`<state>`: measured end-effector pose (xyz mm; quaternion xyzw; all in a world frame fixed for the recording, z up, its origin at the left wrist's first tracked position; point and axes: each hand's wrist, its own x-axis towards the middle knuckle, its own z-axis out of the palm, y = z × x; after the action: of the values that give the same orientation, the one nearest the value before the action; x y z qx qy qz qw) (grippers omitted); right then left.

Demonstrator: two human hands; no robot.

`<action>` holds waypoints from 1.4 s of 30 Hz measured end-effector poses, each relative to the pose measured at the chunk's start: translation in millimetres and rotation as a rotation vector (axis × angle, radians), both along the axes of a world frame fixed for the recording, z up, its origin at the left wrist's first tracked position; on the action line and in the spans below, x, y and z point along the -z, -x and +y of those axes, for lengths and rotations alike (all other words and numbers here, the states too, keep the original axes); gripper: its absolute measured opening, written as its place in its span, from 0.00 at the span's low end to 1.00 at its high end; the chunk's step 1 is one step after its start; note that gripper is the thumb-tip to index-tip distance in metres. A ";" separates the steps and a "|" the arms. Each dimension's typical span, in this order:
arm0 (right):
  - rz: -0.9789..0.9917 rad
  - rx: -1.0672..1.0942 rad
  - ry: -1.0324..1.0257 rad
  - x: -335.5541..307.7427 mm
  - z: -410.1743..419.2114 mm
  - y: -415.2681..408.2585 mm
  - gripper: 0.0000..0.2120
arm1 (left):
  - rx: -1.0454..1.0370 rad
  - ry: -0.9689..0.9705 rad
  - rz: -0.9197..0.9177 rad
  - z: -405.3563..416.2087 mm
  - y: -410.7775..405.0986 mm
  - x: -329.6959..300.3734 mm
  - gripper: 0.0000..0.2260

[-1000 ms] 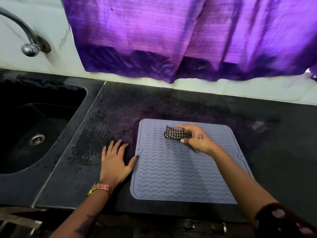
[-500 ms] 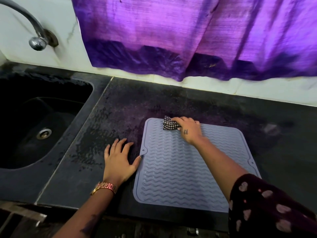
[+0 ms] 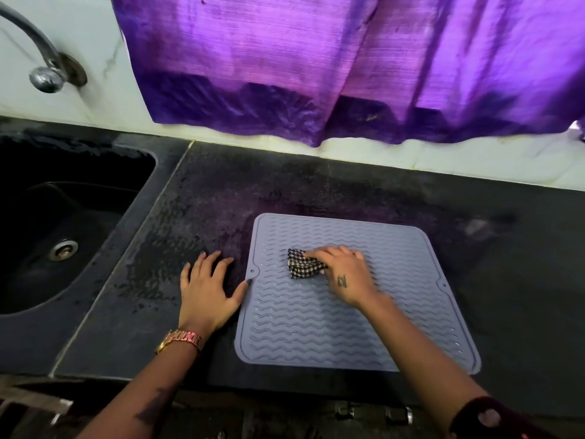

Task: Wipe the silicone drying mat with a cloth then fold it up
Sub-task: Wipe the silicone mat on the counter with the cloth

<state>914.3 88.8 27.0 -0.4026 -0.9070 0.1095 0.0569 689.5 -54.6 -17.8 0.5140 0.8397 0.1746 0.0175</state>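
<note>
Head view — black counter (image 3: 316,191), sink (image 3: 63,217) at left (purple curtain (image 3: 316,58) behind), mat (image 3: 348,327), right-hand fingers (image 3: 326,253) clamped on cloth (image 3: 300,267).

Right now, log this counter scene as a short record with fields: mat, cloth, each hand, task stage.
mat: grey silicone drying mat lying flat and unfolded on the dark counter
cloth: checked cloth bunched on the mat's far-left part
right hand: right hand grips the cloth, pressing it onto the mat
left hand: left hand flat on the counter beside the mat, thumb tip at its left edge
surroundings: sink to the left, purple curtain behind
task stage: wiping; mat not yet folded
</note>
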 end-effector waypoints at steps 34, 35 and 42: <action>0.218 -0.056 0.045 -35.3 6.3 -63.8 0.23 | 0.023 0.018 0.008 -2.5 -2.2 -1.0 0.38; 0.201 -0.014 0.014 -36.8 26.1 -56.6 0.22 | 0.019 0.017 0.009 -2.0 -2.4 -1.6 0.37; -0.129 0.170 -0.197 -23.4 109.3 -21.9 0.24 | 0.000 0.025 0.014 -0.8 -1.7 -3.8 0.36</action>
<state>936.2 198.1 50.3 -0.4768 -0.8777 -0.0116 0.0470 691.2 -55.3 -14.1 0.5151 0.8417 0.1605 0.0181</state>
